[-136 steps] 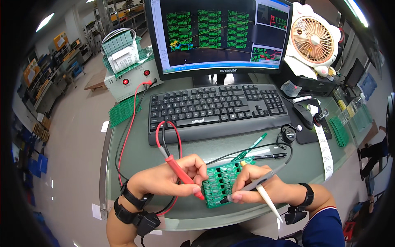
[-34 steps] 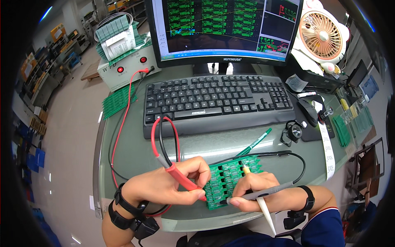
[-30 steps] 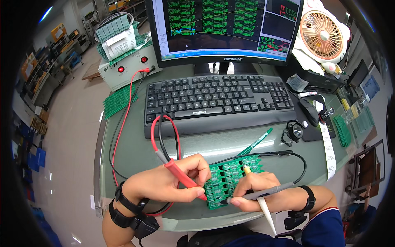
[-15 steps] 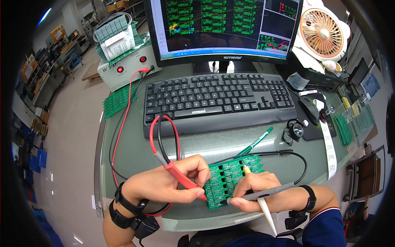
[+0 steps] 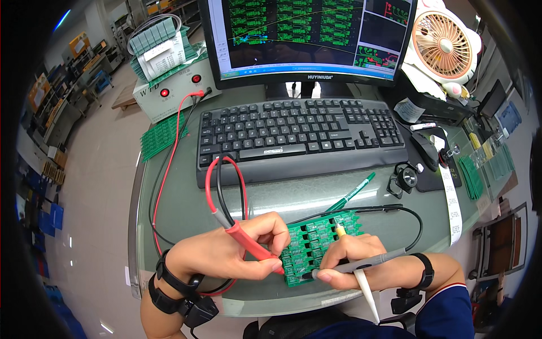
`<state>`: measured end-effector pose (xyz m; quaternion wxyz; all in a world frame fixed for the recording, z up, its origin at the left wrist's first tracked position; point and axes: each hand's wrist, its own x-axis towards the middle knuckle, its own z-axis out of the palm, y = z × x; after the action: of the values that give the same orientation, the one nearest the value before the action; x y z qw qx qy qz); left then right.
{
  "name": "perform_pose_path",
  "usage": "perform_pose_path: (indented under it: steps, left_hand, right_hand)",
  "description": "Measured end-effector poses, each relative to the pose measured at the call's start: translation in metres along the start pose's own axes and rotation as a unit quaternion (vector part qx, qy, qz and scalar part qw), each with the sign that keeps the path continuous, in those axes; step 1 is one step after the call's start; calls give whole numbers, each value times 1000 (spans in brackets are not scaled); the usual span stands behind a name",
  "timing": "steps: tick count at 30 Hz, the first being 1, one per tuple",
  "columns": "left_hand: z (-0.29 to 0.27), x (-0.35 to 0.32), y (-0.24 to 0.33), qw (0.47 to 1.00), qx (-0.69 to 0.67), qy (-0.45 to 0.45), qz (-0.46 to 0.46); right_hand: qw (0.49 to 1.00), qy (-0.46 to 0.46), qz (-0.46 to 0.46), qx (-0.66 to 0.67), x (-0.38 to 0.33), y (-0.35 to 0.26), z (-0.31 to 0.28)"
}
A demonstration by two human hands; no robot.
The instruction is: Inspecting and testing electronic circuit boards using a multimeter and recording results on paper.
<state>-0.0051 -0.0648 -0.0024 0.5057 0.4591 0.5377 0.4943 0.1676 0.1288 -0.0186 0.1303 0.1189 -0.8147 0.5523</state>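
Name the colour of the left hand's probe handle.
Red probe handle, best seen in the head view.

Left in my remote view, a glossy pale floor (image 5: 96, 203) runs beside long grey workbenches (image 5: 66, 107) and a flat brown wooden platform (image 5: 125, 98), under a slim blue-white light (image 5: 62, 21).

Electronics workshop, green circuit boards (image 5: 310, 244), monitor (image 5: 299, 53), background workbenches (image 5: 63, 114)

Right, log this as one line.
left hand: holds red probe | right hand: holds grey probe, white stick | both probes: at green circuit board | contact: unclear
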Motion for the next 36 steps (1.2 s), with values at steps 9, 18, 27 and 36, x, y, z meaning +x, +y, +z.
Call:
perform_pose_path:
  steps: [9,18,27,36]
  left_hand:
    - [1,0,1,1000,2,-2,-1]
    - [0,-3,5,1000,6,-6,-6]
    - [3,-2,7,1000,18,-14,-7]
    - [-1,1,6,1000,-9,-13,12]
  right_hand:
    - [1000,3,-5,-1,0,1,1]
    - [995,-40,94,6,6,-11,-8]
    - [984,-80,132,85,39,-27,-16]
    - [980,-198,-6,13,12,-9,-22]
